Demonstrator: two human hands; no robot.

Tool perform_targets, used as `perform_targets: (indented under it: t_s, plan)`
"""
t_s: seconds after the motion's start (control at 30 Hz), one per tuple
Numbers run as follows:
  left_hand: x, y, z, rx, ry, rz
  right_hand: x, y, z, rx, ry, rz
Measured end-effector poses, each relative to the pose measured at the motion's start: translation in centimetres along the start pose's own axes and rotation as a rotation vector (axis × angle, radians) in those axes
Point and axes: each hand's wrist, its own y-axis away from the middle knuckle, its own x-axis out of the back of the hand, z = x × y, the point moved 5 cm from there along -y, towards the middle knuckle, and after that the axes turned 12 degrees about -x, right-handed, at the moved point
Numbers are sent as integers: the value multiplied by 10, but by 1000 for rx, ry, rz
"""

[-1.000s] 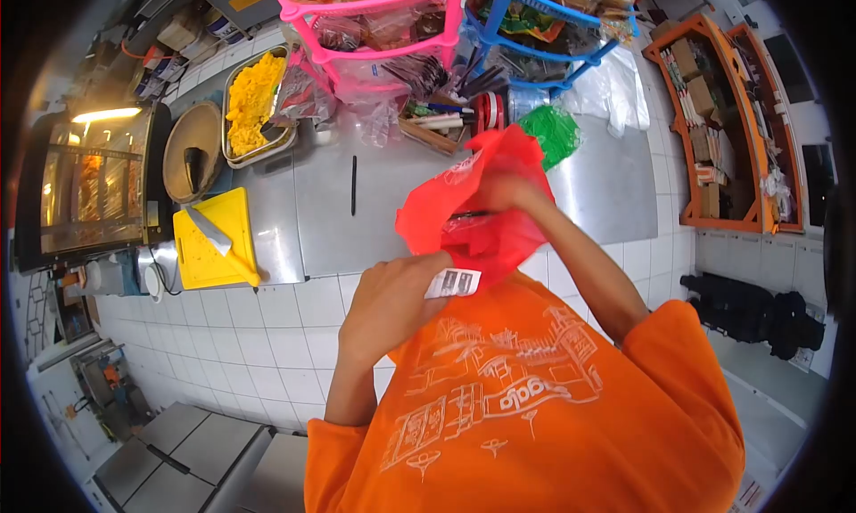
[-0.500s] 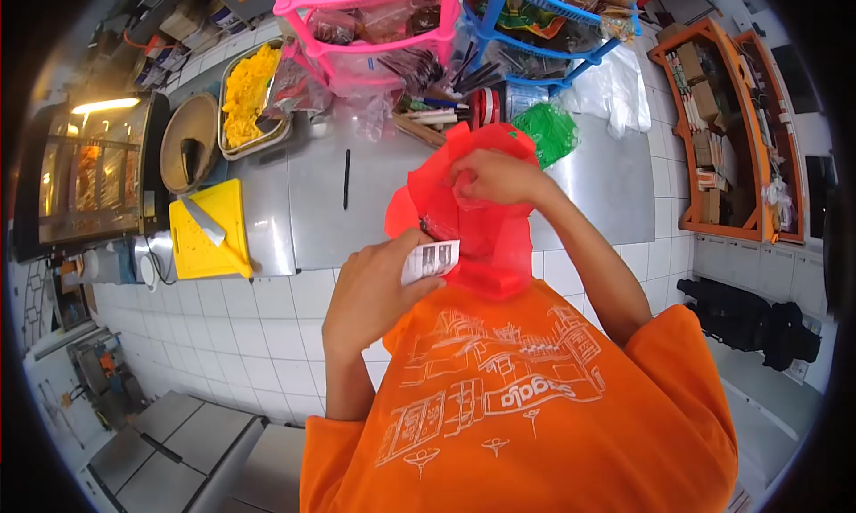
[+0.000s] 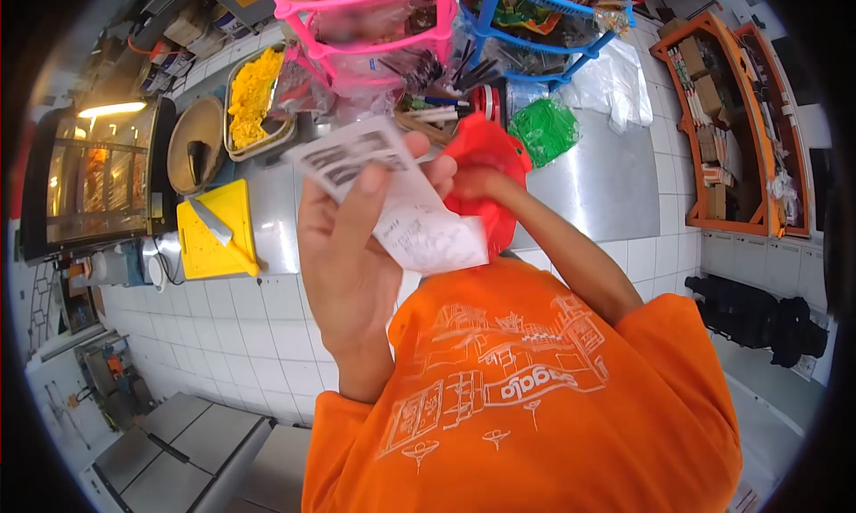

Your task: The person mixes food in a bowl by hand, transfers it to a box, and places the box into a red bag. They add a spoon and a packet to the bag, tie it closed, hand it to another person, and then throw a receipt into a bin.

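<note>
My left hand (image 3: 352,254) is raised, closed on a long paper receipt (image 3: 415,232) with the thumb pressed over its printed upper part. The receipt's lower end curls to the right, in front of a red bag (image 3: 490,147). My right hand (image 3: 477,185) is at the bag's opening, closed on the bag; its fingertips are partly hidden by the red material and blurred. The bag hangs crumpled in front of my orange shirt, at the near edge of the steel table (image 3: 597,192). What is inside the bag cannot be seen.
Behind are a pink rack (image 3: 366,49), a blue rack (image 3: 535,32) and a green packet (image 3: 544,131). At left are a yellow cutting board (image 3: 201,246) with a knife (image 3: 214,223), a tray of yellow food (image 3: 254,94) and a lit glass cabinet (image 3: 102,174). An orange shelf (image 3: 713,130) stands right.
My left hand has come up and away from the red bag, and the receipt now hangs unfolded from it. The right hand has moved slightly down, and the bag looks more bunched.
</note>
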Motion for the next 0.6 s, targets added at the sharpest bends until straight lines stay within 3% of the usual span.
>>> perform_targets:
  t_s: [0.07,0.17,0.3,0.4,0.5,0.6]
  plan:
    - [-16,2,-2,-70,163,15,9,34,-9,75,-177,-69]
    - [-3,-13,-50,76,-7,28,37,72,-16,67,-284,-175]
    - [27,-9,-84,77,-178,53,81,115,-29,49,-1,-35]
    - [38,-4,-81,41,-285,69,111,156,-36,107,-752,48]
    - [35,-7,-85,-16,-351,33,95,168,-60,354,-564,246]
    - [39,-4,-97,0,-451,-83,66,139,-60,153,-485,146]
